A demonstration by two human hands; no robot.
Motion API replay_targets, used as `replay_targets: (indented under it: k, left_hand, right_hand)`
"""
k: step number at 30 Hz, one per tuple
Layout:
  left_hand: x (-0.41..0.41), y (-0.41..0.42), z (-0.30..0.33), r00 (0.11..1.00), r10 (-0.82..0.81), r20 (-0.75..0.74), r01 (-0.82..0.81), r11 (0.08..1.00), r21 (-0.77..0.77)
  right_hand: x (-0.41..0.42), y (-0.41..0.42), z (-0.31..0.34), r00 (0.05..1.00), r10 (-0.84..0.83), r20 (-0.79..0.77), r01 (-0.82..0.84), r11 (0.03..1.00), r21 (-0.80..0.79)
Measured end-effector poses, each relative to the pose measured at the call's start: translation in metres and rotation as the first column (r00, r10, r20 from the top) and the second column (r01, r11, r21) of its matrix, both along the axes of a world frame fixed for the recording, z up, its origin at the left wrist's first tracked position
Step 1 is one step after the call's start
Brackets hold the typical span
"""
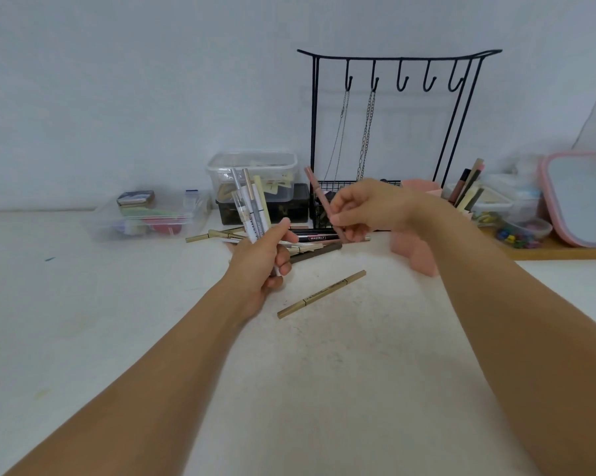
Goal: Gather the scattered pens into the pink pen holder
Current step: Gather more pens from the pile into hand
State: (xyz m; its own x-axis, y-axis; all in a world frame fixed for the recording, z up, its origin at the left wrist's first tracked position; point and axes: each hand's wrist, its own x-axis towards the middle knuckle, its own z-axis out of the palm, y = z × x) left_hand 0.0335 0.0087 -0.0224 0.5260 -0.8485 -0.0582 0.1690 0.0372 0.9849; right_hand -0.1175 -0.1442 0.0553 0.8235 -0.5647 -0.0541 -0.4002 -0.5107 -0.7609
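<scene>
Our left hand [267, 259] is curled around a bundle of pens [252, 204], white, silver and pale gold, held upright with their long axes near vertical and leaning slightly away to the left. Our right hand [355, 209] pinches a single pink pen [319, 194] between thumb and fingers; its long axis runs steeply, the upper end tilting up and to the left, the lower end passing down behind our fingers.

Beyond the fingers, several pens still lie in a loose pile [310, 240] on the white table [324, 372], mostly flat and pointing left to right. One gold pen [321, 294] lies apart, nearer to us, on a diagonal rising to the right.

The pink pen holder [415, 250] sits on the table just under our right wrist, partly hidden. We judge the task roughly midway: some pens gathered in hand, none visibly in the holder yet, the pile and the stray gold one left.
</scene>
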Motion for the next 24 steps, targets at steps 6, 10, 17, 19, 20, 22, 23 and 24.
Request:
replay_targets:
  k: [6,10,17,19,20,22,23,24]
  left_hand:
    - [-0.001,0.001,0.000,0.999,-0.026,0.023,0.027,0.999,-0.027]
    - [0.000,0.002,0.001,0.999,-0.043,0.000,0.043,0.998,-0.050]
    - [-0.002,0.000,0.001,1.000,-0.007,0.023,0.008,0.999,-0.045]
    - [-0.001,0.000,0.001,1.000,0.016,0.019,-0.015,0.999,-0.036]
    - [0.000,0.000,0.001,0.999,0.028,0.018,-0.028,0.999,-0.026]
    - [0.001,0.000,0.000,0.998,0.066,0.014,-0.066,0.998,-0.014]
    - [0.001,0.000,0.000,0.996,0.085,0.019,-0.085,0.996,-0.013]
    - [0.002,-0.001,0.000,0.994,0.108,0.026,-0.107,0.994,-0.014]
  right_hand:
    - [0.024,0.031,-0.001,0.966,0.135,0.221,-0.193,0.943,0.270]
    - [0.035,0.038,-0.009,0.956,0.089,0.278,-0.167,0.948,0.270]
    - [0.043,0.045,-0.023,0.969,0.070,0.236,-0.098,0.989,0.110]
    - [0.047,0.047,-0.027,0.968,0.058,0.244,-0.082,0.993,0.090]
    - [0.048,0.046,-0.028,0.969,0.055,0.243,-0.070,0.996,0.055]
    - [0.050,0.045,-0.027,0.974,0.083,0.213,-0.078,0.996,-0.032]
    - [0.050,0.043,-0.027,0.975,0.095,0.200,-0.083,0.994,-0.067]
    - [0.048,0.041,-0.027,0.977,0.087,0.196,-0.067,0.992,-0.108]
